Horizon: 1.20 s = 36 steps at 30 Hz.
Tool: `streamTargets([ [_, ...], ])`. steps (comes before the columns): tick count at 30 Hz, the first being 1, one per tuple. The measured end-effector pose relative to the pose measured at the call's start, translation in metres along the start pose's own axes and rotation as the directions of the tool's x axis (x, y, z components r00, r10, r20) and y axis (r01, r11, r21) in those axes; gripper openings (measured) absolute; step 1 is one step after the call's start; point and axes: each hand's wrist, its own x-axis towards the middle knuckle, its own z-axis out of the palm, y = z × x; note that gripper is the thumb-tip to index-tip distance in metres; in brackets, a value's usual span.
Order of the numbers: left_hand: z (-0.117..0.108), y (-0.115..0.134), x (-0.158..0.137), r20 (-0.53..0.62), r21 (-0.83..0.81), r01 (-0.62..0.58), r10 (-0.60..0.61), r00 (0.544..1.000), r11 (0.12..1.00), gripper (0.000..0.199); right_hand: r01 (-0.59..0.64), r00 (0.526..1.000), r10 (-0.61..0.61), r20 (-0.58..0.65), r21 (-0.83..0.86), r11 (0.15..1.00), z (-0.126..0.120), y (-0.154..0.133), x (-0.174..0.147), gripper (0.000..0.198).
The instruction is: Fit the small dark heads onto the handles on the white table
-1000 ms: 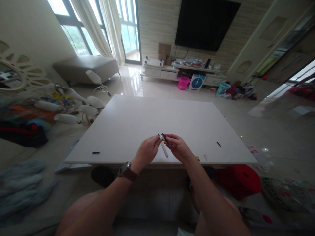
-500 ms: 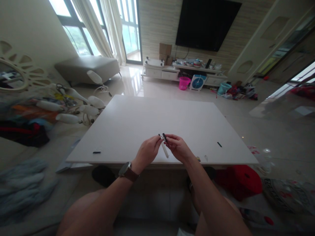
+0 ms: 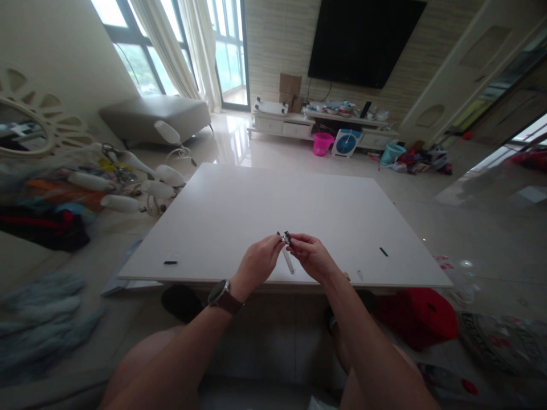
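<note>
My left hand (image 3: 258,259) and my right hand (image 3: 313,257) meet above the near part of a white table (image 3: 277,199). Both are closed in a fingertip pinch on a small dark-and-silver piece (image 3: 286,237), too small to name and partly covered by fingers. Below them a slim pale stick-like thing (image 3: 289,263) lies on the tabletop, its upper end hidden by the hands. A short black strip (image 3: 170,262) rests at the left, and a dark green-black strip (image 3: 383,251) at the right. Beside my right forearm lies a small clear item (image 3: 359,275).
A white lamp with several shades (image 3: 158,188) stands close to the table's left side. On the floor at the right is a red stool-like object (image 3: 427,316). Beyond the table are a pink basket (image 3: 322,144), a blue fan (image 3: 346,142) and a low white cabinet (image 3: 294,130).
The small piece has turned slightly between my fingers and shows more silver. My hands keep their pinch, and the whole view has shifted a little.
</note>
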Motion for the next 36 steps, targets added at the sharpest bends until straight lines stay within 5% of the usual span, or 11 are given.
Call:
streamTargets([
  [17,-0.0015,-0.0018,-0.0011,0.067,0.195,-0.043,0.031,0.997,0.980,0.022,0.012,1.000,-0.012,-0.003,-0.069,0.998,-0.0010,0.0011,-0.0002,0.030],
  [36,0.0015,-0.0025,-0.0053,0.089,0.122,-0.079,0.068,0.994,0.989,0.020,0.150,0.988,-0.125,0.094,-0.343,0.927,-0.0088,-0.0047,-0.0048,0.024],
])
